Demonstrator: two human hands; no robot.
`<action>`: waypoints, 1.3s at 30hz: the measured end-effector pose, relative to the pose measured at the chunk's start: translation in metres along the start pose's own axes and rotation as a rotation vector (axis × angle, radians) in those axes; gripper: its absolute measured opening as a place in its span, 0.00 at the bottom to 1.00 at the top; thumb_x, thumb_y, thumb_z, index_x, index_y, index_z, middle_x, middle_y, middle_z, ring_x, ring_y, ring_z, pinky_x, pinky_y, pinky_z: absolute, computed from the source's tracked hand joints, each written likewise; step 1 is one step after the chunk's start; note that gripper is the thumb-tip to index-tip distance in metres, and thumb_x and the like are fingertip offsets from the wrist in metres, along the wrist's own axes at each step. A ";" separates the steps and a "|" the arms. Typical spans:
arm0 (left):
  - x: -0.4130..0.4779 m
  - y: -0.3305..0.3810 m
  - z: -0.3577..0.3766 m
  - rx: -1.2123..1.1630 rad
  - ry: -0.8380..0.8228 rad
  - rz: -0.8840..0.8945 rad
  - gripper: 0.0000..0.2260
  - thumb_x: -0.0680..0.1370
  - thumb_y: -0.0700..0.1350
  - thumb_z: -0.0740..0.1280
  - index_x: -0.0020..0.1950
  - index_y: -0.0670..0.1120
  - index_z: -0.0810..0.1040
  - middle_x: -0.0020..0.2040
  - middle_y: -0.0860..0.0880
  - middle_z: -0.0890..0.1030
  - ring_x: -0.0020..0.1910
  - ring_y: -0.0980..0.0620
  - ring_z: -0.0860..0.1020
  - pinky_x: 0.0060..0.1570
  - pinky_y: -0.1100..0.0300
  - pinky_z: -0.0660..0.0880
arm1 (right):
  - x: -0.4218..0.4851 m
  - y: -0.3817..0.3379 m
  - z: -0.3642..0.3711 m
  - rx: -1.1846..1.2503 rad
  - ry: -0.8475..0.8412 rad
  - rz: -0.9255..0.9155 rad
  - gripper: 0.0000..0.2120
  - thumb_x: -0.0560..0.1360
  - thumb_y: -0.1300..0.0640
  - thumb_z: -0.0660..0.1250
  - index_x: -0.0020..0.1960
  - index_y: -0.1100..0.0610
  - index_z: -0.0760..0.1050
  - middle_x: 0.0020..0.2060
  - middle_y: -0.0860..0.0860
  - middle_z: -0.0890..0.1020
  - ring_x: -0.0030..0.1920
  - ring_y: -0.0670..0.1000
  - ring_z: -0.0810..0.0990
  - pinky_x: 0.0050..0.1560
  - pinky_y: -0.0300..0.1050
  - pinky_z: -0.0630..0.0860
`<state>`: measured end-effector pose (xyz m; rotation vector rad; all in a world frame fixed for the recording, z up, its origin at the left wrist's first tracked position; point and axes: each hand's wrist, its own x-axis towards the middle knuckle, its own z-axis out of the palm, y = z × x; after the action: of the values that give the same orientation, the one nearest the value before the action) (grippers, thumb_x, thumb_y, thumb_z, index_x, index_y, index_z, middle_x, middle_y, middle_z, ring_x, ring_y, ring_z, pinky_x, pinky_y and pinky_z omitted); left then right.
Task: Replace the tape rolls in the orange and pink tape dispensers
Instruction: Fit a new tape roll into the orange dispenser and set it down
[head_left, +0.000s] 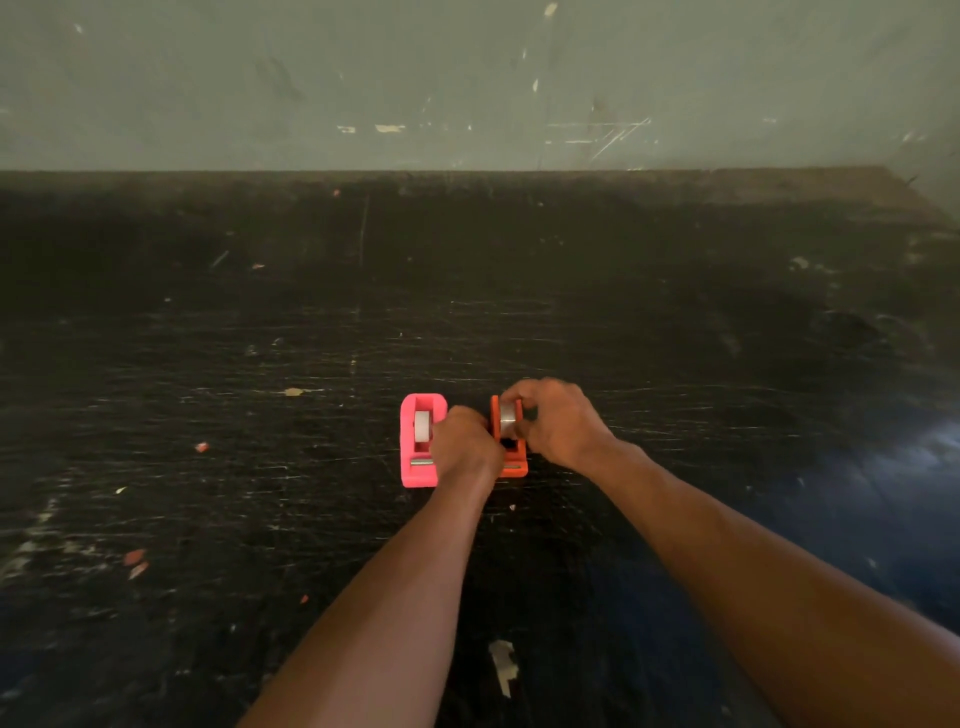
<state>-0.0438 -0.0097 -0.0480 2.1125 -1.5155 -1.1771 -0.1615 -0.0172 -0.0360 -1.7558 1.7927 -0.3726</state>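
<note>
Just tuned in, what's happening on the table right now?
A person is working on two tape dispensers side by side on a scratched black table. The right hand pinches the tape roll at the orange dispenser, while the left hand steadies that dispenser. The pink dispenser sits untouched with a roll in it.

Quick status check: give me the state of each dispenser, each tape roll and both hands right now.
pink dispenser: flat on the table, untouched
roll in the pink dispenser: seated in its cradle
orange dispenser: on the table, braced by the left hand
roll at the orange dispenser: pinched by the right hand
left hand: closed beside the orange dispenser
right hand: grip closed on the roll
</note>
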 end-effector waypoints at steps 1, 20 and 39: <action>0.000 0.000 0.000 0.002 -0.001 -0.003 0.07 0.81 0.40 0.69 0.58 0.44 0.83 0.55 0.46 0.85 0.40 0.58 0.75 0.30 0.67 0.63 | 0.001 0.000 -0.002 -0.013 -0.008 0.003 0.14 0.72 0.56 0.74 0.57 0.48 0.80 0.52 0.48 0.80 0.50 0.46 0.78 0.48 0.40 0.76; 0.005 0.000 0.001 0.043 0.041 -0.022 0.11 0.80 0.40 0.71 0.62 0.43 0.82 0.60 0.45 0.85 0.61 0.49 0.82 0.52 0.59 0.71 | 0.008 -0.023 -0.017 -0.296 -0.096 -0.083 0.08 0.78 0.59 0.66 0.51 0.59 0.83 0.50 0.55 0.82 0.51 0.52 0.81 0.56 0.50 0.78; 0.008 -0.001 0.005 -0.022 0.009 -0.052 0.08 0.80 0.40 0.71 0.59 0.44 0.83 0.54 0.46 0.84 0.40 0.56 0.74 0.27 0.65 0.61 | -0.006 -0.015 -0.009 -0.279 0.001 -0.157 0.11 0.80 0.57 0.61 0.50 0.57 0.83 0.51 0.54 0.77 0.48 0.51 0.78 0.52 0.49 0.78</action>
<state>-0.0462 -0.0153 -0.0558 2.1524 -1.4453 -1.1947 -0.1553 -0.0143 -0.0190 -2.0958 1.7808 -0.1919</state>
